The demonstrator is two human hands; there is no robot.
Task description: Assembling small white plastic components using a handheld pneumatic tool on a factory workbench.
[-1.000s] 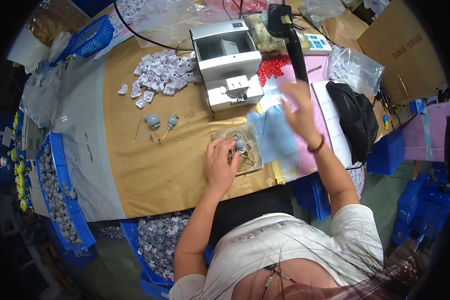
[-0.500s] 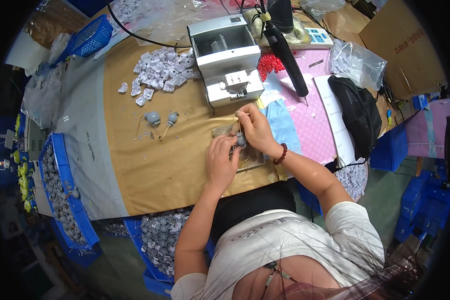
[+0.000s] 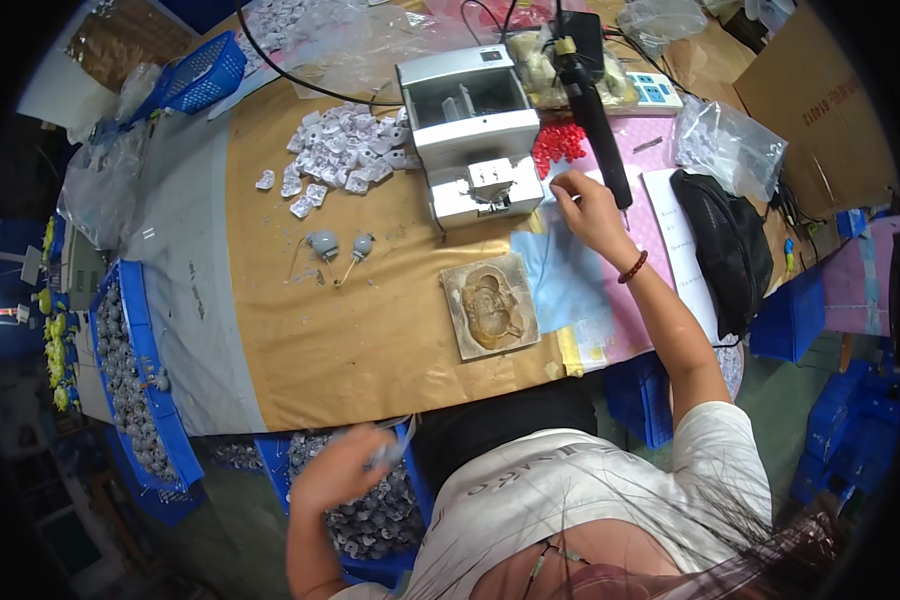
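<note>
My left hand [image 3: 342, 468], smeared by motion, is over a blue bin at the table's front edge. Its fingers are closed on a small grey rounded part [image 3: 383, 456], blurred, with a thin pale strand by it. My right hand [image 3: 592, 214] is above the blue cloth, beside the white machine [image 3: 485, 195] and below the red pieces [image 3: 558, 146]. Its thumb and fingers are pinched; anything between them is too small to make out. Between the hands, a square block [image 3: 455, 300] with a carved, brownish hollow lies on the table, nothing seated in it.
Two grey rounded parts [image 3: 323, 243] with thin rods lie left of the block. White pieces [image 3: 345, 150] are heaped behind them. A black electric screwdriver [image 3: 600, 130] hangs right of the machine. Blue bins [image 3: 148, 350] of grey parts stand left; a black pouch [image 3: 720, 250] lies right.
My hands have parted from the block. The left has swung down and left to the front bin with the grey part; the right has moved up and right toward the red pieces.
</note>
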